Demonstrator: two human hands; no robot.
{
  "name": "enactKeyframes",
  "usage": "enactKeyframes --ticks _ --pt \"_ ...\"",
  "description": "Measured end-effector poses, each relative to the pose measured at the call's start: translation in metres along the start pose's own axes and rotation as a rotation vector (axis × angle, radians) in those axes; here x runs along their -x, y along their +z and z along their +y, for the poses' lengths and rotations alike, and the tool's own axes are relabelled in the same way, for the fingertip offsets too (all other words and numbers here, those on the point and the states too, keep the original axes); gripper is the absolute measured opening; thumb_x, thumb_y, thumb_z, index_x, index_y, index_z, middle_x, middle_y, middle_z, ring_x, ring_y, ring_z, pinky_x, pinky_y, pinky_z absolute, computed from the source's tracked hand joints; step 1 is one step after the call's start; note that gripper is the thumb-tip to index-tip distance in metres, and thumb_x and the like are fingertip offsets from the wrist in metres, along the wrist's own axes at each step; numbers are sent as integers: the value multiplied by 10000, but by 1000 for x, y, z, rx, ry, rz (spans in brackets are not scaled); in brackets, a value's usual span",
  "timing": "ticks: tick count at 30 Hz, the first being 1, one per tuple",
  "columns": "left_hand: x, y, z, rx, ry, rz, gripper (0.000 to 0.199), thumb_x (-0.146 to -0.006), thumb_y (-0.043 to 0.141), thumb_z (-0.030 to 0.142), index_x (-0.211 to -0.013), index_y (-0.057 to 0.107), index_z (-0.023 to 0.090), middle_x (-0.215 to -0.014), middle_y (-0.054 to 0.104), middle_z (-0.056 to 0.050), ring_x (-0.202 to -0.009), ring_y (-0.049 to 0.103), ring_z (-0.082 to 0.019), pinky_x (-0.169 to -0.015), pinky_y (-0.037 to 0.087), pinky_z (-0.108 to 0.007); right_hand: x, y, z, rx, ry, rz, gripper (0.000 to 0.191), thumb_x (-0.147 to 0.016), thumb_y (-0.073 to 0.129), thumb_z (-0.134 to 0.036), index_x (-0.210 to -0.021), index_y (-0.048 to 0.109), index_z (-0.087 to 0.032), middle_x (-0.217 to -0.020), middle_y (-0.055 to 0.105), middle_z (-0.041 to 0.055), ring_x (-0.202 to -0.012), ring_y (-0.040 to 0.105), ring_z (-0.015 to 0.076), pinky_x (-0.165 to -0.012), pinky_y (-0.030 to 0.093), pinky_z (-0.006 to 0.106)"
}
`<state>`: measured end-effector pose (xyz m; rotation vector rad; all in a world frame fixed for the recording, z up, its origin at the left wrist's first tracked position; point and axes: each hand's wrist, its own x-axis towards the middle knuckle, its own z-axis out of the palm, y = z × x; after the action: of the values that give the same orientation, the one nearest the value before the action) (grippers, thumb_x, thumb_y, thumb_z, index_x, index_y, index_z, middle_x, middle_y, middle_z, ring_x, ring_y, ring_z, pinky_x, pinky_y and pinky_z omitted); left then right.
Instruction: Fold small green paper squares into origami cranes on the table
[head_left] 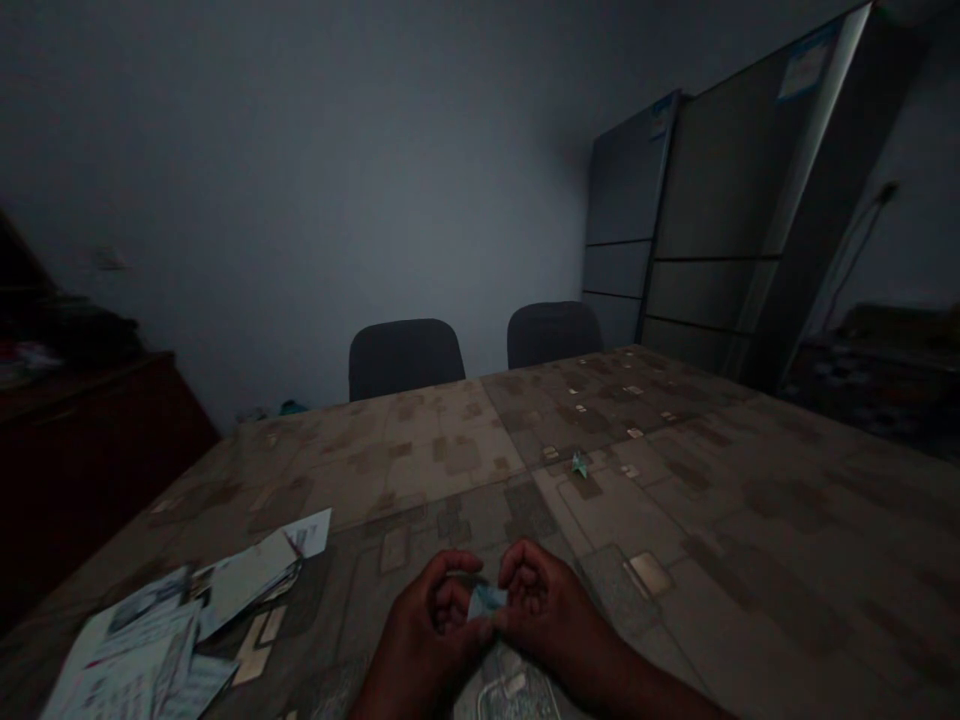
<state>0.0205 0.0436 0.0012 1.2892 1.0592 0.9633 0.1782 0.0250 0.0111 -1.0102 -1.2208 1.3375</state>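
Near the table's front edge, at the bottom centre of the head view, a small light-blue folded paper [486, 600] sits between my two hands. My left hand [442, 625] grips its left side with thumb and curled fingers. My right hand [541, 610] pinches its lower right side, the thumbs nearly touching. Farther off on the table, right of centre, stands a small green folded paper piece [579, 465], touched by neither hand.
Loose papers and cards [135, 650] lie piled at the table's front left. Two dark chairs [406, 358] stand behind the patterned table [420, 450]. Tall cabinets [712, 200] are at the back right, and a dark red cabinet [90, 450] is at the left.
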Motion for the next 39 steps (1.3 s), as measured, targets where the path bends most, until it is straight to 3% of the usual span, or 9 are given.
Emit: enactKeyframes --ticks 6,11,17,25,31,35,39 --pt "-8 -6 -22 65 41 0 471 -565 846 272 -963 621 160 -580 587 49 -512 523 -106 -500 342 -202 -5 -1 6 -71 18 -41 222 -564 621 -108 -722 488 -187 -578 459 -96 -527 360 72 -505 267 197" --pt "-18 -13 -33 180 -58 -44 651 -464 904 356 -1008 609 150 -627 675 -10 -520 603 -149 -524 411 -241 -12 -6 20 -101 115 -38 315 -535 695 -190 -770 486 -195 -546 490 -101 -458 391 63 -462 276 186" --pt "-10 -11 -22 202 -41 24 602 -464 908 315 -969 640 129 -579 642 19 -496 576 -120 -506 400 -223 -7 -8 22 -123 101 -32 369 -561 741 -270 -822 490 -201 -597 530 -87 -457 434 67 -474 333 199" --pt "-3 -2 -16 144 45 72 476 -555 843 291 -979 679 150 -639 624 8 -593 574 -146 -565 416 -244 -4 -6 13 -81 -11 -18 233 -660 642 -211 -802 458 -201 -690 526 -54 -585 473 95 -557 335 211" --pt "-3 0 -3 -52 -6 69 251 -609 780 360 -646 692 127 -559 615 -17 -522 518 -139 -507 361 -240 -5 2 10 182 -17 74 236 -638 589 -118 -800 446 -213 -643 501 -69 -546 463 99 -516 329 199" --pt "-2 -1 -5 -55 -12 37 280 -639 757 382 -572 659 129 -476 605 -15 -451 502 -132 -474 336 -236 -3 5 8 246 -26 72 245 -632 572 -72 -783 446 -217 -625 505 -74 -528 457 97 -490 314 192" --pt "-1 -4 -5 -47 37 28 285 -672 763 386 -590 678 127 -520 643 -31 -506 552 -148 -508 390 -241 -2 0 -1 270 -63 45 264 -639 580 -70 -854 505 -202 -658 554 -59 -568 492 109 -532 360 209"
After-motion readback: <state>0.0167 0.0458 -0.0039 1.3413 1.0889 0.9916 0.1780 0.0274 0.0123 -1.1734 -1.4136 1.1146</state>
